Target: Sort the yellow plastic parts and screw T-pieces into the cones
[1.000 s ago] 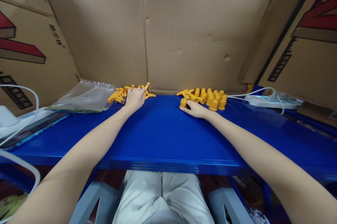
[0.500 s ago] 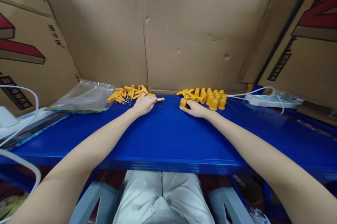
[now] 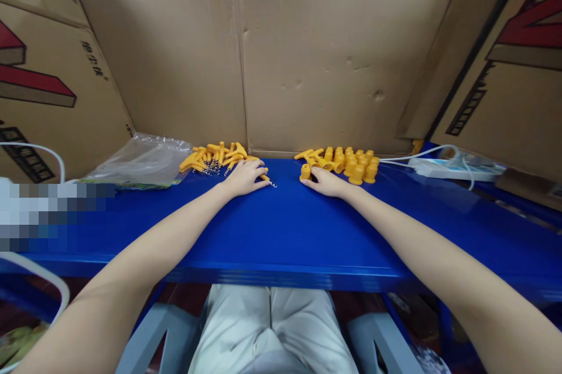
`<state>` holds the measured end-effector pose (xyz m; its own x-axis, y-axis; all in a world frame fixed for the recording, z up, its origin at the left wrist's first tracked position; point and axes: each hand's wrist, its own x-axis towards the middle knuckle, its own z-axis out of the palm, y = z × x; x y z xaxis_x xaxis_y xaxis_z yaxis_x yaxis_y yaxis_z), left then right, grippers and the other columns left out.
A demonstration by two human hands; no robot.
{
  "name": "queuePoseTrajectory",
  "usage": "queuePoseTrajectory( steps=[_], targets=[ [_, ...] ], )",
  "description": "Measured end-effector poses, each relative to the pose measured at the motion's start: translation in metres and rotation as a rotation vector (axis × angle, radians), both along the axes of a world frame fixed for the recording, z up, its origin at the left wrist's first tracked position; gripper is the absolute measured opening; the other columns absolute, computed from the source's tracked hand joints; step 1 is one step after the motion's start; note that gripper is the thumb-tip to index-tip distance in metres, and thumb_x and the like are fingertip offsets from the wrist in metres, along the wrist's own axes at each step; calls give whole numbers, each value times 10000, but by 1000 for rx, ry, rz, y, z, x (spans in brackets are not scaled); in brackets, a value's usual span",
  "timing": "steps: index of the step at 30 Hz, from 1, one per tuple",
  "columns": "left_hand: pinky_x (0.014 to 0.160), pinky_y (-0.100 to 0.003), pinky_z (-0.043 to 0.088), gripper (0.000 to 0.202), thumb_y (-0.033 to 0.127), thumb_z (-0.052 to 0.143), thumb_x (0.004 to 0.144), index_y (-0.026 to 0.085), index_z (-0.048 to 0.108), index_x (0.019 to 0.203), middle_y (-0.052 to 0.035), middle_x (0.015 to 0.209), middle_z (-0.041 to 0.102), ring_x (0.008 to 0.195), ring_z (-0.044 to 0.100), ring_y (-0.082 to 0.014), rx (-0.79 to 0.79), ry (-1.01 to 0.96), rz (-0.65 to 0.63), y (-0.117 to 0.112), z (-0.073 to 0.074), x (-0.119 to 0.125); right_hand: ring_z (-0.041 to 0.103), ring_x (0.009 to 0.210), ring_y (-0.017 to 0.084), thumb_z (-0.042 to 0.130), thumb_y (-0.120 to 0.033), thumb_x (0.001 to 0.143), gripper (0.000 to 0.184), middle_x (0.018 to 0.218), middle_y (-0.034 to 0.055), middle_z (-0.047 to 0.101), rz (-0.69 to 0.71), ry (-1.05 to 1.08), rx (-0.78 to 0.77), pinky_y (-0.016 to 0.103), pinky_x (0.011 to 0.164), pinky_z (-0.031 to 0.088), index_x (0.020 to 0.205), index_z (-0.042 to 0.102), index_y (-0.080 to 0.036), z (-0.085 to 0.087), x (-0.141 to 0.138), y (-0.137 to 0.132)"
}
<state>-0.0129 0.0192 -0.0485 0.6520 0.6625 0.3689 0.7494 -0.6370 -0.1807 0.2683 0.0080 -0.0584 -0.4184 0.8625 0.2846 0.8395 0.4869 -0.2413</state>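
Observation:
My left hand (image 3: 244, 177) rests on the blue table (image 3: 281, 227) with its fingers closed on a yellow stick-shaped piece with a small metal chain (image 3: 266, 178). Just behind it lies a pile of several such yellow pieces with chains (image 3: 215, 157). My right hand (image 3: 327, 182) lies on the table with its fingertips against a single upright yellow cap (image 3: 305, 172). Behind and right of it stands a cluster of several yellow caps (image 3: 353, 164), with a few yellow T-shaped pieces (image 3: 309, 155) at its left.
A clear plastic bag (image 3: 140, 160) lies at the left. A white power strip with cables (image 3: 452, 169) sits at the right. Cardboard walls (image 3: 307, 52) enclose the back and both sides. My lap and grey stool legs show below the table's front edge.
My left hand has drawn away from the left pile toward the middle, bringing one yellow piece with its chain. My right hand has stayed at the single cap.

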Motion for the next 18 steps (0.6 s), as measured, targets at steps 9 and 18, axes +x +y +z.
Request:
queuePoseTrajectory(
  steps=[9,18],
  targets=[
    [928,-394,436,585,614,419,898,193,615,1254,-134,1198,652,1111,604,-292,-99,-3,167,-3,2,-1,634,924,256,505,-370,925,245,996,155,665,-23,-9,16,356,829,469,913,587,-139,-1,-3,-3],
    [809,-375,472,437,474,354,937,174,617,1118,-137,1090,702,1012,653,-304,-218,83,331,-19,16,12,636,1006,284,572,-235,847,275,1125,143,667,-145,-172,195,379,841,466,1102,590,-134,12,-7,-15]
  ],
)
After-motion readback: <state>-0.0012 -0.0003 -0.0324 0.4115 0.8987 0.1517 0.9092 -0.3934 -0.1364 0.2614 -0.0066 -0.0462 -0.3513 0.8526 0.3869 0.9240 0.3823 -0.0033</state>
